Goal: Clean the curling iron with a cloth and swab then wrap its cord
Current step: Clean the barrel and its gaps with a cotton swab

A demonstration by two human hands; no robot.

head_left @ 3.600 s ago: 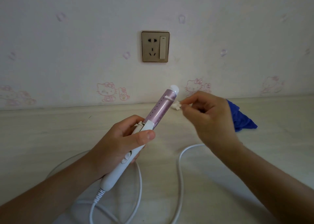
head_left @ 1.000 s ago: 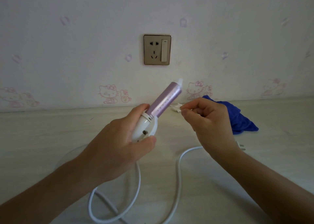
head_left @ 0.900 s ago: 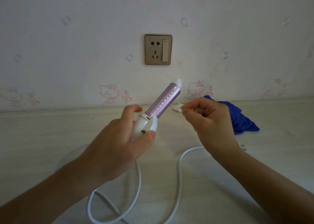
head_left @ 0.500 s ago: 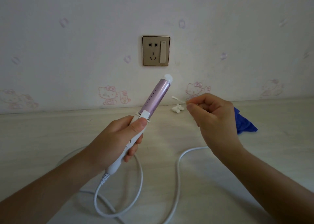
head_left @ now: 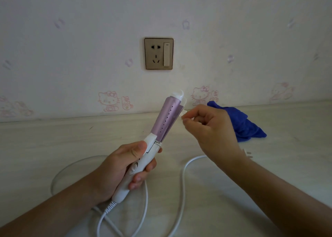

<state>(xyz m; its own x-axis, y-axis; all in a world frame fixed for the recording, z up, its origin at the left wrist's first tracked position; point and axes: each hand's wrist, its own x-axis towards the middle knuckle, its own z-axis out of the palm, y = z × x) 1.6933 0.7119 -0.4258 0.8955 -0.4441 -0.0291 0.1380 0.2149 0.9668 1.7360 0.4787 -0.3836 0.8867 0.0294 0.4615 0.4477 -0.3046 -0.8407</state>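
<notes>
Left grip (head_left: 125,168) is clasping the curling iron (head_left: 166,122) by its white handle, tilting the barrel up towards the right grip (head_left: 212,129). I am reading that one as pinching the swab beside the tip, though it is too small to resolve. Cloth (head_left: 242,123) and cord (head_left: 183,183) are lying on the counter (head_left: 53,138).

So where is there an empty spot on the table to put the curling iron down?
The bare table on the left, between the wall and the clear round disc, is free. So is the right side, past the blue cloth and the plug. The middle is crowded with loops of white cord.
</notes>
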